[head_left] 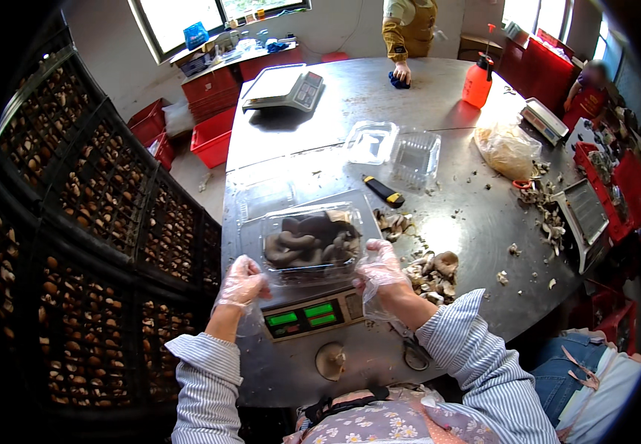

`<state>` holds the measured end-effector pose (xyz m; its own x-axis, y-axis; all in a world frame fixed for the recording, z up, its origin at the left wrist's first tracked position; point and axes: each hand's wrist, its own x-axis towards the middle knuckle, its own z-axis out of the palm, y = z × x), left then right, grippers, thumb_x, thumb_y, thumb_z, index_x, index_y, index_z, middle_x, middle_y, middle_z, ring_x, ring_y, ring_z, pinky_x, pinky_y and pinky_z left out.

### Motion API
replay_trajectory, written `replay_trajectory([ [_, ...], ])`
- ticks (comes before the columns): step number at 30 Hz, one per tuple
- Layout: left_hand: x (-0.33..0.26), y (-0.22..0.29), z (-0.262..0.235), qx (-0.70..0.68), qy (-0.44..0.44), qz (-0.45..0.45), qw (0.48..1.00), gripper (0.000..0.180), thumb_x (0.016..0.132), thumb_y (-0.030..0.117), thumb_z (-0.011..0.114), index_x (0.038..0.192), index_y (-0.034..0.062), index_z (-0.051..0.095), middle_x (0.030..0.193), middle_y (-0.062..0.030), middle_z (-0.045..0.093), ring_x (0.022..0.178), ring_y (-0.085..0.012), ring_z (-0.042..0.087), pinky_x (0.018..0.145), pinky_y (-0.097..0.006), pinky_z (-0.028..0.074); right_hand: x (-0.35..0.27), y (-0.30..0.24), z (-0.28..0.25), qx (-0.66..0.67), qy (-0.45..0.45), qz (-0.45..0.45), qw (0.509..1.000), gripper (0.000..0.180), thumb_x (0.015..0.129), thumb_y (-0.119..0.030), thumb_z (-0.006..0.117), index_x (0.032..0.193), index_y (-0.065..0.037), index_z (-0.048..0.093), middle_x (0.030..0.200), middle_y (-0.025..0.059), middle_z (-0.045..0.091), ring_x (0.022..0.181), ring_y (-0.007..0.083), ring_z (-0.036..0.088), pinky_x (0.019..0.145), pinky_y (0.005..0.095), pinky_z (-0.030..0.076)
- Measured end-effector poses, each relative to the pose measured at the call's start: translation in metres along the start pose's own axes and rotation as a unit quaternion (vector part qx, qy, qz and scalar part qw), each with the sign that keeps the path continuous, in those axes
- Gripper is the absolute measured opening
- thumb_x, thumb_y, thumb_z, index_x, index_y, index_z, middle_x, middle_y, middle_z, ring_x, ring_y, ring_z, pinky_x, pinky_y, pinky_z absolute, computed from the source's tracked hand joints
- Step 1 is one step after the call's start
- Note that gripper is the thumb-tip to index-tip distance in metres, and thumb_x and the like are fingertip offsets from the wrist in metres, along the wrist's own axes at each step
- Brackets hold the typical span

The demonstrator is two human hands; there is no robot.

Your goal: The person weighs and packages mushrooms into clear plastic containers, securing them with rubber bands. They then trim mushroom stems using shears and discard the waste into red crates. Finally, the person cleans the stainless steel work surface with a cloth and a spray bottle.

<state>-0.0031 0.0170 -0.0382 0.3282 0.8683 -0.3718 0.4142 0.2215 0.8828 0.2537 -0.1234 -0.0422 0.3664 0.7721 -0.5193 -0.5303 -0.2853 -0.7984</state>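
Note:
A clear plastic clamshell box (313, 275) full of grey-brown oyster mushrooms (309, 240) sits on a digital scale (351, 305) with a lit green display. My left hand (242, 284), in a thin clear glove, has its fingers closed at the box's near left corner. At the right side, my gloved right hand (384, 272) pinches the box's rim. Loose mushrooms (433, 274) lie right of the scale. One single mushroom (331, 361) rests in front of it, with scissors (415, 355) nearby, partly under my right sleeve.
Beyond the scale lie a yellow-black box cutter (384, 191) and empty plastic boxes (415, 157). Another scale (285, 87), a red spray bottle (477, 83) and a plastic bag (509, 150) stand farther back. Black crates (76, 222) rise on the left. A person (410, 29) rests a hand on the far edge.

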Motion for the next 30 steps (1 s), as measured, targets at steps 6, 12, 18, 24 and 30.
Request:
replay_trajectory([
  [6,-0.012,-0.003,0.004,-0.157,0.0,-0.038,0.987,0.049,0.077,-0.003,0.069,0.118,0.001,0.043,0.077,-0.0105,0.06,0.062,-0.0212,0.064,0.06,-0.038,0.06,0.019,-0.008,-0.042,-0.013,-0.161,0.097,0.982,0.014,0.084,0.005,0.068,0.09,-0.005,0.061,0.082,0.005,0.059,0.068,0.0179,0.059,0.063,0.034,0.054],
  [12,-0.007,-0.002,0.012,-0.068,0.05,-0.023,0.996,0.053,0.072,-0.012,0.063,0.121,0.0001,0.045,0.079,-0.0115,0.061,0.06,-0.0214,0.063,0.054,-0.037,0.055,0.032,0.012,-0.035,-0.028,-0.186,0.002,0.982,0.014,0.1,-0.019,0.061,0.101,-0.005,0.058,0.084,0.0049,0.061,0.075,0.016,0.061,0.069,0.03,0.054],
  [18,-0.022,-0.022,0.012,-0.199,0.041,0.006,0.979,0.043,0.077,-0.008,0.069,0.11,0.0053,0.045,0.081,-0.0109,0.061,0.064,-0.0231,0.065,0.058,-0.038,0.056,0.053,-0.015,-0.059,-0.073,-0.243,0.095,0.963,0.017,0.096,-0.023,0.068,0.104,-0.009,0.063,0.09,0.0044,0.068,0.075,0.0136,0.065,0.061,0.0242,0.05],
  [24,-0.031,-0.014,0.016,-0.161,0.057,0.006,0.985,0.026,0.078,-0.004,0.065,0.091,0.0065,0.045,0.076,-0.0102,0.06,0.062,-0.0216,0.063,0.057,-0.036,0.056,0.054,-0.038,-0.053,-0.139,-0.198,0.088,0.966,0.026,0.096,-0.03,0.068,0.11,-0.008,0.062,0.092,0.0048,0.068,0.075,0.0163,0.068,0.06,0.0298,0.053],
  [30,-0.083,-0.015,0.061,-0.273,0.097,0.0,0.957,0.025,0.081,-0.005,0.065,0.085,0.0082,0.044,0.077,-0.0109,0.061,0.061,-0.0227,0.065,0.059,-0.038,0.06,0.145,-0.085,-0.156,-0.494,0.139,-0.148,0.845,0.021,0.09,-0.03,0.066,0.091,-0.011,0.072,0.085,0.0109,0.073,0.076,0.0255,0.07,0.072,0.0401,0.054],
])
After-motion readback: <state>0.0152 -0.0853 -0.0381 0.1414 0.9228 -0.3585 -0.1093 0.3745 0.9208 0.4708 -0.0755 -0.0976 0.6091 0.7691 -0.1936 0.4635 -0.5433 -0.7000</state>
